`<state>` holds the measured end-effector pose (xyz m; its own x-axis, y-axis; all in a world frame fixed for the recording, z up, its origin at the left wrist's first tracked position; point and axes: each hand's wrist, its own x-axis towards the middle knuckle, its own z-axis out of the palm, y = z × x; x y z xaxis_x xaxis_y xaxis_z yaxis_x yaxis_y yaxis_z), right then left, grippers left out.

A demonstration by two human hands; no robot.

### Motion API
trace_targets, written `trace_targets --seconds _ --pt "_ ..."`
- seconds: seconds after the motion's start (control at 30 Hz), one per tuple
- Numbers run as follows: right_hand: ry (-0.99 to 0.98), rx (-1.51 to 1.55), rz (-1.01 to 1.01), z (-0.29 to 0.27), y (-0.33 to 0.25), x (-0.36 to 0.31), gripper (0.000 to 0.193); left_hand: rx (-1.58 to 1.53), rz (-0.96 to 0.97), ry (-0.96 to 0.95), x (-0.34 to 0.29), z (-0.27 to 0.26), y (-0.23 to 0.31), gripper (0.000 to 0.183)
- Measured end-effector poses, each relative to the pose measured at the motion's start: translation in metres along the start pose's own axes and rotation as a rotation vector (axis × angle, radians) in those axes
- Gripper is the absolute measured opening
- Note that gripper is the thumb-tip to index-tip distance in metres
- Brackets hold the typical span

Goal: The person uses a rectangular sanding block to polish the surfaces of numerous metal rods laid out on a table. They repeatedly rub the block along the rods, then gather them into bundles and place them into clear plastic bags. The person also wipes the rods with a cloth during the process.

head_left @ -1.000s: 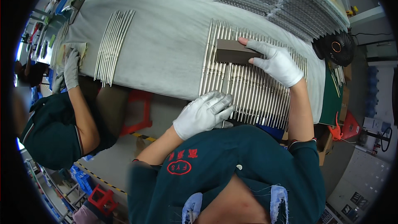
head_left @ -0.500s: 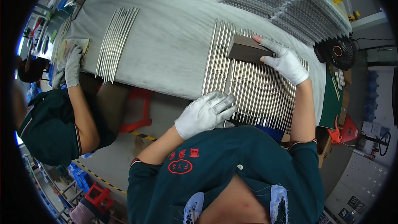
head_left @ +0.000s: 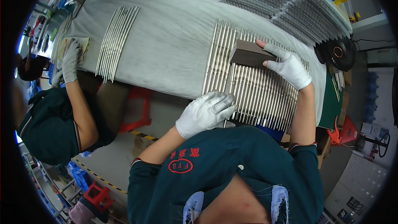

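Many slim, shiny metal rods (head_left: 261, 89) lie side by side on the pale cloth in front of me. My right hand (head_left: 288, 67), in a white glove with bare thumb and fingertip, grips the near-right end of a dark brown rectangular block (head_left: 251, 53). The block rests on or just over the upper part of the rods; which one I cannot tell. My left hand (head_left: 206, 115), also gloved, lies over the near ends of the leftmost rods, fingers close together and bent. A rod end pokes out beneath its fingers, whose undersides are hidden.
A cloth-covered table (head_left: 166, 37) runs leftward to a second group of rods (head_left: 115, 43). At the left a co-worker's gloved hand (head_left: 71, 60) is on a yellowish cloth. Stacked clear ribbed trays (head_left: 265, 0) stand at the back; a black fan (head_left: 338, 53) is at the right.
My right hand and the block have shifted slightly right and toward me across the rods. My left hand stays nearly in place. The co-worker's hand has moved a little.
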<state>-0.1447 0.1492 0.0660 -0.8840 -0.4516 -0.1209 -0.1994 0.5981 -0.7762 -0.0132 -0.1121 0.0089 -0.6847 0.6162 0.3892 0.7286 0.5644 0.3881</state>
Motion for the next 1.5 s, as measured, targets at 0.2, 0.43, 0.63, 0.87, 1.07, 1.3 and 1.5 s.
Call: trace_targets --seconds 0.2,0.43,0.63,0.87,1.07,1.3,1.5 --pt "0.009 -0.074 -0.054 0.018 -0.015 0.006 0.053 0.014 -0.007 -0.024 0.000 0.001 0.001 0.056" --pt "0.015 -0.098 -0.158 0.026 -0.013 0.007 0.054 0.032 0.005 0.013 0.001 0.005 0.001 0.056" --pt "0.028 -0.053 -0.018 -0.008 0.009 -0.019 0.058 0.073 -0.037 0.017 -0.007 0.005 0.001 0.053" --pt "0.071 -0.169 -0.246 0.034 -0.013 0.002 0.056 0.058 0.006 0.028 0.000 0.006 -0.001 0.055" --pt "0.101 -0.113 0.022 -0.011 0.013 -0.022 0.056 0.041 -0.023 -0.010 -0.001 0.004 -0.002 0.055" --pt "0.338 -0.060 0.092 -0.009 0.039 -0.049 0.058 0.148 0.000 -0.230 -0.002 0.001 -0.009 0.068" --pt "0.372 -0.124 0.102 -0.002 0.059 -0.051 0.058 0.131 -0.070 -0.254 -0.001 0.010 -0.009 0.078"
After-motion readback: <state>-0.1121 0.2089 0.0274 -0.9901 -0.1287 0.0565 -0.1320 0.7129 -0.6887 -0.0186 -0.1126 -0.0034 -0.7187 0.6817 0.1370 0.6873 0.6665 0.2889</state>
